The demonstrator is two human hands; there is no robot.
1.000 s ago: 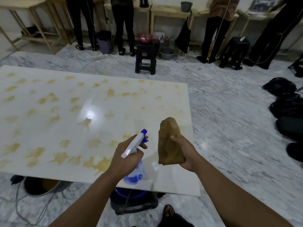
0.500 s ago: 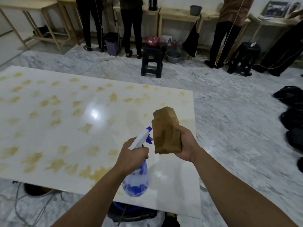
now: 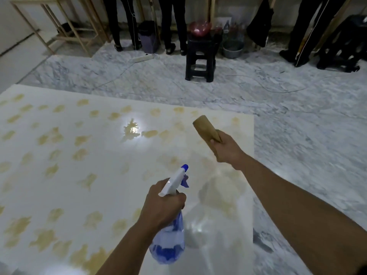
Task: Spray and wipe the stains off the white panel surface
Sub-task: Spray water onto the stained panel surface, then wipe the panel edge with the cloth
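Many yellow stains (image 3: 85, 139) across white panel (image 3: 123, 175); left fingers (image 3: 176, 199) grasping spray bottle (image 3: 168, 245), right grasping cloth (image 3: 206, 130).

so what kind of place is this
Probably a shared workroom or training space, not a home: marble floor, bare wooden tables along the wall, people standing at them, and a stained white panel laid out for cleaning.

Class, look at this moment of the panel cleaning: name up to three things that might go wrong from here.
1. The spray bottle, gripped by the left hand, points toward the panel's right edge, so spray may land on the floor.
2. The cloth in the right hand is bunched, so it may smear the stains.
3. Cables on the floor could trip someone.
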